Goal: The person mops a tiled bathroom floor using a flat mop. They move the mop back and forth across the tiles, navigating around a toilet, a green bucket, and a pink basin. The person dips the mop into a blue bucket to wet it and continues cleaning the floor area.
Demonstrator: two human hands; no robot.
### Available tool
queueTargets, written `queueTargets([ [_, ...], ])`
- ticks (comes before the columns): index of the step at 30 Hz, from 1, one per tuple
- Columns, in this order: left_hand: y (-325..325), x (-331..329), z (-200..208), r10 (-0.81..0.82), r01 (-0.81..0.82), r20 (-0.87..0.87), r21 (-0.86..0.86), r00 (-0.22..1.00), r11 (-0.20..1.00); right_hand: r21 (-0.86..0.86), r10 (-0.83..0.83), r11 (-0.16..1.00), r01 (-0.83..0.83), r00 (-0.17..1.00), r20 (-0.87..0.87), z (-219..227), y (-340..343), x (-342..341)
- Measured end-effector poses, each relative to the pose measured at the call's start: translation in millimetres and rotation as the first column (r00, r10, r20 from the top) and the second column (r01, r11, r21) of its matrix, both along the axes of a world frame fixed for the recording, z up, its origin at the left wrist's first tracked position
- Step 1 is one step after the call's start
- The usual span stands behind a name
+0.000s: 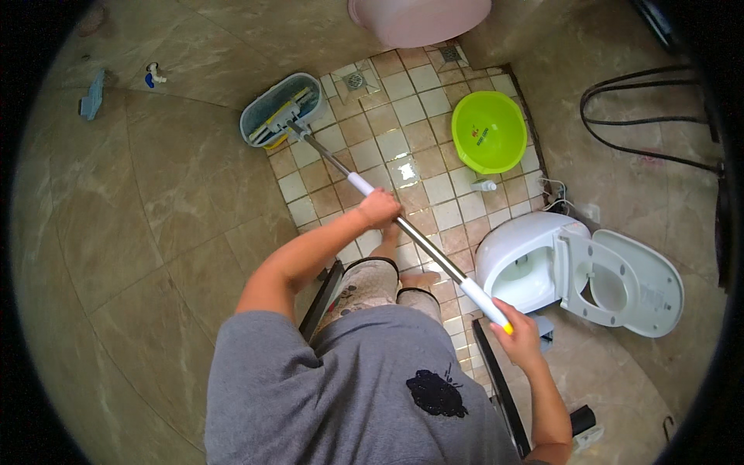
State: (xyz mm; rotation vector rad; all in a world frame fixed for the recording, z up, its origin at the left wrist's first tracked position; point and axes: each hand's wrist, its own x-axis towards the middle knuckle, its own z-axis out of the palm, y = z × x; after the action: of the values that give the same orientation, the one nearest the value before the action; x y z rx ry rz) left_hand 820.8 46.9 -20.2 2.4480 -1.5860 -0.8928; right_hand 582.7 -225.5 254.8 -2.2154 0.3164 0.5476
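Observation:
A mop with a metal pole and white grips slants from lower right to upper left across the view. My left hand is wrapped round the pole near its middle. Near the yellow-tipped end of the handle, my right hand is closed round the white grip. The mop head sits inside an oval grey bucket by the left wall. How much water the bucket holds, if any, I cannot tell.
A green basin and a small white bottle stand on the tiled floor. To the right is a toilet with its lid raised. A pink tub is at the far end. Dark door frame edges flank me.

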Motion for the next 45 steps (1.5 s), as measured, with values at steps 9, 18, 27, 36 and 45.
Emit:
queueTargets([
  [9,38.6,46.9,-59.1,0.179,-0.179,0.012,-0.001,0.984,0.984,-0.027,-0.079,0.997,0.075,0.974,-0.211,-36.3,47.2,59.4],
  [18,-11.4,11.4,-24.7,-0.082,0.106,-0.135,0.185,0.987,0.977,0.088,-0.092,0.990,0.107,0.982,-0.162,-24.6,-9.5,-3.8],
  [27,-7.5,37.3,-65.8,0.075,-0.055,-0.107,0.178,0.991,0.983,-0.067,-0.039,0.997,0.028,0.987,-0.158,-56.8,2.3,33.5],
  [36,-1.8,35.2,-62.9,0.228,-0.246,0.164,0.100,0.960,0.964,-0.405,0.343,0.818,-0.408,0.912,-0.226,-194.2,89.0,134.9],
  [45,44.4,9.2,-15.2,0.771,-0.763,-0.061,-0.212,0.634,0.611,-0.170,0.078,0.975,-0.142,0.939,-0.336,-244.6,152.2,198.7],
])
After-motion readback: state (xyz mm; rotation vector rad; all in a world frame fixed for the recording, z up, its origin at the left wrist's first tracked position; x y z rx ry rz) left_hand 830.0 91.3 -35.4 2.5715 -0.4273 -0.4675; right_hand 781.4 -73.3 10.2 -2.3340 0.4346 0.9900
